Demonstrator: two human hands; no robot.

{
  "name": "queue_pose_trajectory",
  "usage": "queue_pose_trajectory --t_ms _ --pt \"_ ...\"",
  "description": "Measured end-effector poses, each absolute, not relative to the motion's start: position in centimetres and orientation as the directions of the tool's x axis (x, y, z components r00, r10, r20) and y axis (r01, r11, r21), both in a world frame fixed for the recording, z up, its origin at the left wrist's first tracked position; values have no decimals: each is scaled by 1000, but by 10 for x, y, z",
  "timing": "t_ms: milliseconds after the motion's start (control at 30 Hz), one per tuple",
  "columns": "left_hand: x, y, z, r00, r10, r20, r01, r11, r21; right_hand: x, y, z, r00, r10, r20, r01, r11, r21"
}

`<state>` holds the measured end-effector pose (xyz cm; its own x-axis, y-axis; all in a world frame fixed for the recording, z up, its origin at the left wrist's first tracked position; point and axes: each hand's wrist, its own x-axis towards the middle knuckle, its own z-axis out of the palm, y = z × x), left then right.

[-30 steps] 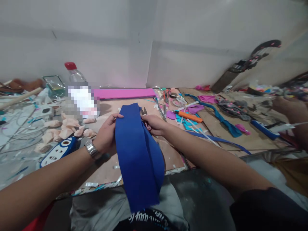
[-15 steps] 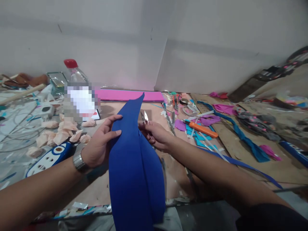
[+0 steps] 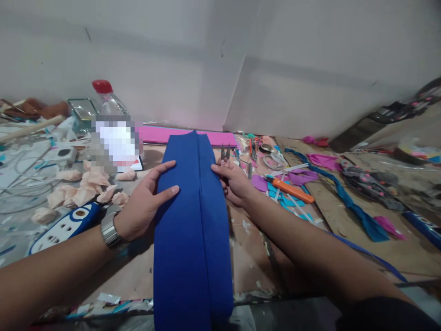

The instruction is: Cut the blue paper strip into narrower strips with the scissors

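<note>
A wide strip of blue fabric (image 3: 181, 220) with a fold line down its length hangs from my hands over the table's front edge. Its far end stands raised before the pink strip at the wall. My left hand (image 3: 144, 200) grips the left side, thumb and fingers on top and the rest hidden beneath. On the other side, my right hand (image 3: 236, 181) pinches the right edge with thumb and finger. Small scissors (image 3: 225, 153) also sit in that hand, blades pointing up and away from me, their handles mostly covered by the fingers.
Crumpled peach pieces (image 3: 84, 191) and a blue-white power strip (image 3: 65, 227) lie left. Behind them stands a red-capped bottle (image 3: 112, 101). An orange cutter (image 3: 291, 189) lies right among scraps. A long pink strip (image 3: 155, 135) runs along the wall.
My right hand has moved right and slightly up, drawing the fabric's right part outward, so the strip now lies flatter and wider. The left hand keeps its hold.
</note>
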<state>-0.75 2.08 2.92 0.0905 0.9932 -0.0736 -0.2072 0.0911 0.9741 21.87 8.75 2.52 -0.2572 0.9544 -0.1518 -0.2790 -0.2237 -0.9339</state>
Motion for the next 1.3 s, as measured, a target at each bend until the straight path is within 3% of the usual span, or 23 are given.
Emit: queue_pose_trajectory --t_ms 133,267,367,500,667,867,1133,1300 --pt "-8 25 22 45 998 -50 -74 53 996 224 107 20 -78 989 -122 -135 -132 -982" --pt "-7 23 15 61 987 -150 -74 154 985 224 101 22 -12 997 -78 -156 -79 -985" --pt "-7 22 14 73 977 -200 -82 206 975 219 70 28 -155 971 -181 -274 -218 -937" --pt "-6 24 17 67 968 -241 -125 248 961 211 24 30 -333 893 -302 -309 -406 -860" --pt "-6 26 25 33 937 -347 -168 347 923 208 9 21 -412 851 -324 -329 -471 -818" --pt "-6 25 27 -28 951 -307 -182 297 937 208 12 8 -400 865 -302 -383 -457 -803" --pt "-11 24 24 -56 980 -189 -96 183 978 207 6 5 -544 771 -331 -413 -590 -694" --pt "-12 24 26 -58 989 -137 -93 131 987 212 2 11 -586 717 -378 -346 -643 -684"
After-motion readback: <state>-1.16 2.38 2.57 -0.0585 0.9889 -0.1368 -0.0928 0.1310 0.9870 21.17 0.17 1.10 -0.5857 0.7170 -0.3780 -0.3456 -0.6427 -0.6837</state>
